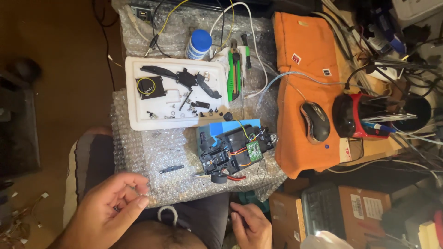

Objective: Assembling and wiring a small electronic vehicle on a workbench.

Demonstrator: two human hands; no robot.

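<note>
A white tray (134, 92) holds black plastic parts (184, 78) and small screws (173, 113). The left hand (108, 210) pinches something tiny; the right hand (251, 226) curls loosely, empty.

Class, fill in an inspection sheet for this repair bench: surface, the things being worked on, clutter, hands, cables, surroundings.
Surface: bubble wrap over the bench.
Job's things: opened black device with green circuit board; white tray holding black parts and screws.
Clutter: blue-capped bottle, green tool, computer mouse on orange cloth.
Hands: left hand with fingertips pinched together, anything held too small to tell; right hand at the bench edge.
Cables: white cable; tangle at right.
Surroundings: cardboard boxes.
</note>
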